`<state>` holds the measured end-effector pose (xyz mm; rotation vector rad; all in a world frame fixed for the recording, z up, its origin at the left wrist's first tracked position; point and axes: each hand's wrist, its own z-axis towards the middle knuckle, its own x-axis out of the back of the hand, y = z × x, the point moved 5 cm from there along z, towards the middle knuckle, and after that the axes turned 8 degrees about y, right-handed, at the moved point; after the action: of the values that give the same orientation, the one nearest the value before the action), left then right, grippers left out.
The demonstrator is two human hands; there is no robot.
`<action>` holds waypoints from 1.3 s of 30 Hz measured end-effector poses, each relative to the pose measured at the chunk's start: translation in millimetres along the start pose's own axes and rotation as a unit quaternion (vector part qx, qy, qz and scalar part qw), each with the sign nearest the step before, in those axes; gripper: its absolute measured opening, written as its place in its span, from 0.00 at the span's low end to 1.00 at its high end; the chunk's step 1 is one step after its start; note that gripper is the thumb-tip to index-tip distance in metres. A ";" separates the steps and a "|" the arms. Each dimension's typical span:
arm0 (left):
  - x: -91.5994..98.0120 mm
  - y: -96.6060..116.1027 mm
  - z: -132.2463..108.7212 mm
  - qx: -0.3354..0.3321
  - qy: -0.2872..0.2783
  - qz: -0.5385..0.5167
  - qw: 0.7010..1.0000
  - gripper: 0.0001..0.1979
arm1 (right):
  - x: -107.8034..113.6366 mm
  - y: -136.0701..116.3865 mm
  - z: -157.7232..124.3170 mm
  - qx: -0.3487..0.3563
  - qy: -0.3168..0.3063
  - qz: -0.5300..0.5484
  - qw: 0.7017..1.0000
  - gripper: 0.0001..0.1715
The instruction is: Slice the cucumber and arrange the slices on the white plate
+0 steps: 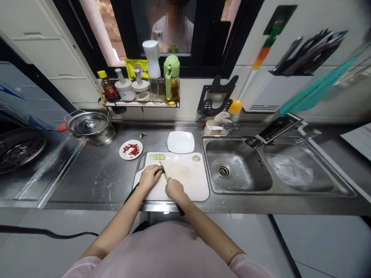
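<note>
On the white cutting board my left hand is closed over a long dark green cucumber, whose tail sticks out past the wrist toward the counter's front edge. My right hand grips a kitchen knife; its blade meets the cucumber's cut end beside my left fingertips. A row of cucumber slices lies at the board's top left, and a small pile of slices at its top right. My fingers hide most of the cucumber.
Behind the board stand a white square plate and a round plate of chopped red pieces. A lidded pot is at left, the sink at right. Green scraps lie on the counter. Condiment bottles line a rack.
</note>
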<state>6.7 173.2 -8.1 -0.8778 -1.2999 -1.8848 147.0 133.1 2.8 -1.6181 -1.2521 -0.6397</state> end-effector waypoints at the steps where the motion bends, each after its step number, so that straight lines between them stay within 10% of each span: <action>1: 0.2 0.1 -0.2 0.004 0.000 -0.001 1.000 0.12 | 0.0 1.4 -2.5 -0.002 -0.003 0.000 1.000 0.19; 18: 10.4 -2.8 11.3 0.092 0.067 -0.138 0.984 0.15 | 14.3 46.9 -44.9 0.009 0.031 -0.069 0.997 0.18; 24: -13.3 15.1 10.7 0.280 0.083 -0.422 0.858 0.20 | 33.8 65.7 -53.6 0.007 0.065 0.026 0.998 0.16; 30: -48.2 49.8 -4.6 0.383 -0.073 -0.619 0.682 0.13 | 38.4 73.0 -50.1 0.038 0.084 0.216 0.972 0.14; 39: -50.9 43.3 -7.4 0.409 -0.072 -0.572 0.708 0.12 | 29.6 78.6 -46.9 0.034 0.080 0.268 0.959 0.15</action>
<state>69.1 162.1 -30.7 0.4386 -2.8526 -1.5719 236.9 102.2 17.9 -1.7110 -0.6624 -0.3694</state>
